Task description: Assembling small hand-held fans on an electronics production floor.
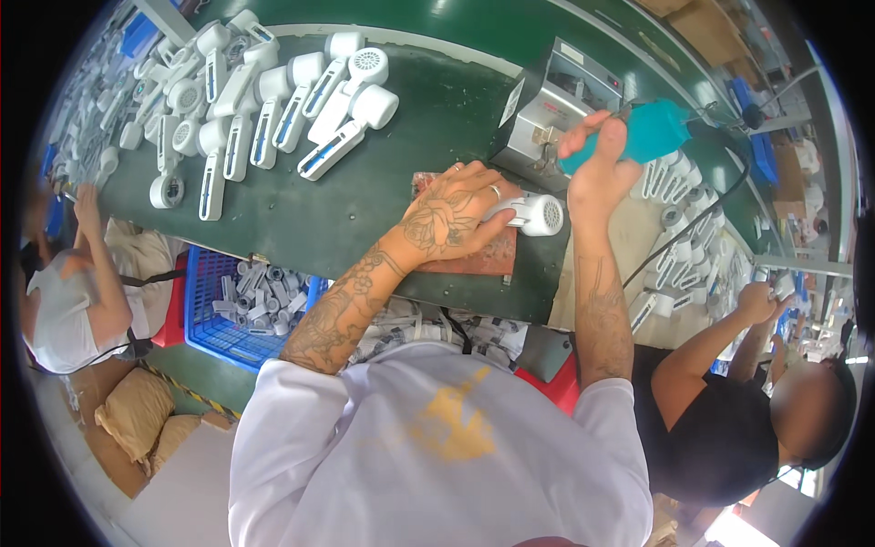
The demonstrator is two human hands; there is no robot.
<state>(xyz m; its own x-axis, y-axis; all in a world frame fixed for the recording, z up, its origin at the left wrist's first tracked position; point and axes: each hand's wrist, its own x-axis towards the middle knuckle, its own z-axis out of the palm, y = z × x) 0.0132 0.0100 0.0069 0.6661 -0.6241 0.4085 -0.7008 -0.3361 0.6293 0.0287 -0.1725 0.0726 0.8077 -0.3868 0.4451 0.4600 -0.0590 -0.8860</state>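
Note:
My left hand (456,214) is closed over a white handheld fan (544,215) whose round grille head points right. The fan lies on a worn reddish-brown pad (488,257) on the green bench; its handle is mostly hidden under my fingers. My right hand (602,169) is raised and wrapped round a teal electric screwdriver (654,129). That tool is held beside a grey metal box (558,114) that looks like a screw feeder. I cannot make out the screwdriver's tip.
Several white fans with blue-striped handles (292,118) lie at the far left; more (679,246) lie on the right. A blue crate (214,337) of white parts stands below the bench's left edge. A black cable (688,223) hangs at right. Co-workers sit on both sides.

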